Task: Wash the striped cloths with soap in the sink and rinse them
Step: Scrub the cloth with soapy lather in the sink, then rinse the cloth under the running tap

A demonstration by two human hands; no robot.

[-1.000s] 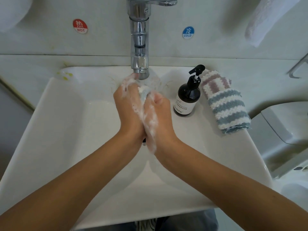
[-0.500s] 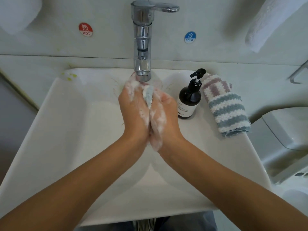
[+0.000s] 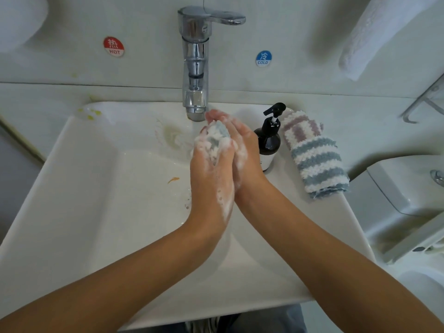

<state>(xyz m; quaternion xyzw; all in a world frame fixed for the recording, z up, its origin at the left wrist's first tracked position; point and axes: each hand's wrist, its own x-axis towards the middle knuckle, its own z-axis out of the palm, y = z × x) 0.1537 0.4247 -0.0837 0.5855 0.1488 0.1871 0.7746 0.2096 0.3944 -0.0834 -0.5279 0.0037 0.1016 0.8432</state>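
In front of me the white sink point(image 3: 96, 212) carries a dark soap bottle point(image 3: 269, 143) on its right rim, with a rolled striped cloth point(image 3: 314, 159) lying just beside it.

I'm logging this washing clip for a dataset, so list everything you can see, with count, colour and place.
Sink: one, white, fills the middle of the view.
Faucet: one, chrome, at the back of the sink, handle turned right.
Hot sticker: one, red, on the wall left of the faucet.
Cold sticker: one, blue, on the wall right of the faucet.
Soap bottle: one, dark with a black pump, on the sink's right rim.
Folded striped cloth: one, blue, white and mauve, right of the bottle.
Soapy cloth: one, blue-grey under white lather, between the hands.
White towel: one, hanging top right.
Left hand: sudsy, grip round the soapy cloth.
Right hand: sudsy, pressed against it.
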